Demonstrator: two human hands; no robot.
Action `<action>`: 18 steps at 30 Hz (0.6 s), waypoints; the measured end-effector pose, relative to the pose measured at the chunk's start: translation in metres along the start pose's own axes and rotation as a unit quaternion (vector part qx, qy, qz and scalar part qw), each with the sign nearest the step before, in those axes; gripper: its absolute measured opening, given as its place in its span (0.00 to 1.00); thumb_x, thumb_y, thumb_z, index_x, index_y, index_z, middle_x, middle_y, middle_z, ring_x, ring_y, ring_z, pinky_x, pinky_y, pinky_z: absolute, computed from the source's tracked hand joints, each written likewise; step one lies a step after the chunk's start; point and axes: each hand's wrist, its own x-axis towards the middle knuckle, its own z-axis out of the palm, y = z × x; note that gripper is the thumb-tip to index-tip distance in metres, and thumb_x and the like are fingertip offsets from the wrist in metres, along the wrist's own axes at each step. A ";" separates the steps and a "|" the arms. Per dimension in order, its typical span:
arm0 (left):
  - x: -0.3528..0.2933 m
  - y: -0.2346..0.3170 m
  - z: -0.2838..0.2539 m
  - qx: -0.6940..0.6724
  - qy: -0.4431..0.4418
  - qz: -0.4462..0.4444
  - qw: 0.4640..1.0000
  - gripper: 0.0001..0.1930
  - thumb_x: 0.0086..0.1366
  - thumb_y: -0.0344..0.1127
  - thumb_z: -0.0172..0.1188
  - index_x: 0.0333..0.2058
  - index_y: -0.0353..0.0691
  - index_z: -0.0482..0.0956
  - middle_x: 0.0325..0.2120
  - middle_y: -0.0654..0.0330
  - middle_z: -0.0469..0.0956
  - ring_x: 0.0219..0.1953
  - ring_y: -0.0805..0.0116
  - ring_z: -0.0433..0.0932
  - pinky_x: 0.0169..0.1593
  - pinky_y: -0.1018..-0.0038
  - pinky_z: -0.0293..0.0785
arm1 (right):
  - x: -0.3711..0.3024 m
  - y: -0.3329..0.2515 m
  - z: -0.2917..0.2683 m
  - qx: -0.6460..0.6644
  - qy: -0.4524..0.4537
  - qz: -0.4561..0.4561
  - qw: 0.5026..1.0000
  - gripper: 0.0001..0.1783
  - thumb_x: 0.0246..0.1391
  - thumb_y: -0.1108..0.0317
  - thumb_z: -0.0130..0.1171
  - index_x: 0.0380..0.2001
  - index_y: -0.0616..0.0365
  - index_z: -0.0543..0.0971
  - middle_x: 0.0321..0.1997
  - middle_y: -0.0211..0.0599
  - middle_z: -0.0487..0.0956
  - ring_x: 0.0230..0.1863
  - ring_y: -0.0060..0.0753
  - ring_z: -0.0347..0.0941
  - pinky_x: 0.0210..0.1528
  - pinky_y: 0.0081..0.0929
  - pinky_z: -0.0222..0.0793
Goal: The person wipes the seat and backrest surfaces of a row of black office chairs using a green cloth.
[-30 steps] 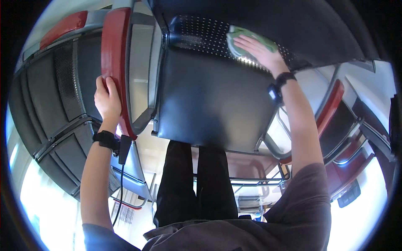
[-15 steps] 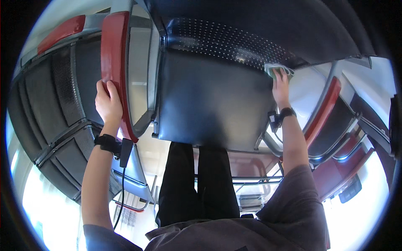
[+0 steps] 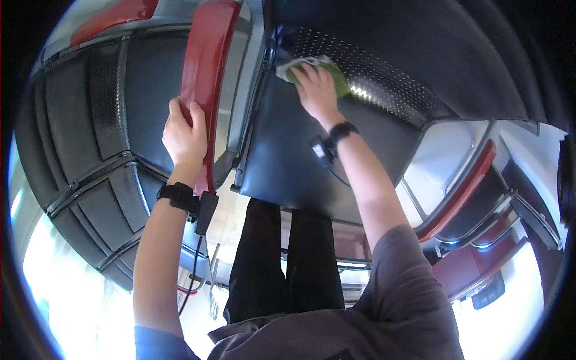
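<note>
A black bench seat (image 3: 288,153) with a perforated strip (image 3: 390,90) along its back part lies in front of me. My right hand (image 3: 318,95) presses a green cloth with a pale edge (image 3: 338,78) onto the seat's far left part, where the smooth surface meets the perforations. Its fingers are spread over the cloth. On the left, my left hand (image 3: 185,135) is closed around a glossy red armrest (image 3: 207,57) on a grey metal frame; its fingertips are partly hidden. Each wrist wears a black band with a small device and cable.
To the left stand more black seats (image 3: 72,120), with another red armrest (image 3: 114,21) beyond. A red armrest (image 3: 462,192) on a curved metal frame is at the right. The black backrest (image 3: 480,54) rises behind the seat. My legs are close to its front edge.
My right hand has swept the cloth from the seat's far right corner across to its far left. My left hand keeps its hold on the armrest while the view has shifted.
</note>
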 end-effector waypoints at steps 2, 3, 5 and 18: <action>-0.001 0.001 0.000 -0.006 -0.003 -0.004 1.000 0.18 0.61 0.45 0.42 0.40 0.36 0.68 0.28 0.42 0.75 0.31 0.44 0.74 0.35 0.58 0.69 | 0.018 -0.020 0.016 0.022 0.013 -0.027 0.999 0.20 0.47 0.61 0.51 0.48 0.42 0.70 0.53 0.30 0.67 0.56 0.39 0.58 0.59 0.41 0.48; -0.001 0.002 0.001 -0.015 -0.005 -0.005 1.000 0.19 0.62 0.46 0.40 0.41 0.35 0.68 0.28 0.41 0.74 0.31 0.44 0.74 0.36 0.58 0.68 | 0.024 -0.024 0.019 0.026 0.020 -0.034 0.999 0.19 0.49 0.60 0.49 0.48 0.42 0.70 0.52 0.31 0.69 0.56 0.39 0.58 0.59 0.41 0.48; 0.000 0.002 0.000 -0.019 -0.012 -0.010 1.000 0.19 0.62 0.46 0.40 0.41 0.36 0.68 0.28 0.42 0.75 0.31 0.45 0.74 0.36 0.59 0.69 | 0.028 -0.021 0.031 0.077 -0.013 0.005 0.997 0.19 0.51 0.59 0.47 0.48 0.45 0.70 0.51 0.33 0.70 0.55 0.40 0.59 0.59 0.42 0.47; 0.000 0.004 -0.001 -0.016 0.009 -0.010 1.000 0.22 0.60 0.51 0.40 0.40 0.37 0.70 0.28 0.42 0.75 0.33 0.45 0.75 0.38 0.59 0.69 | 0.003 0.025 -0.030 0.820 0.039 0.431 0.374 0.24 0.60 0.54 0.31 0.49 0.59 0.66 0.52 0.41 0.68 0.52 0.41 0.64 0.56 0.37 0.58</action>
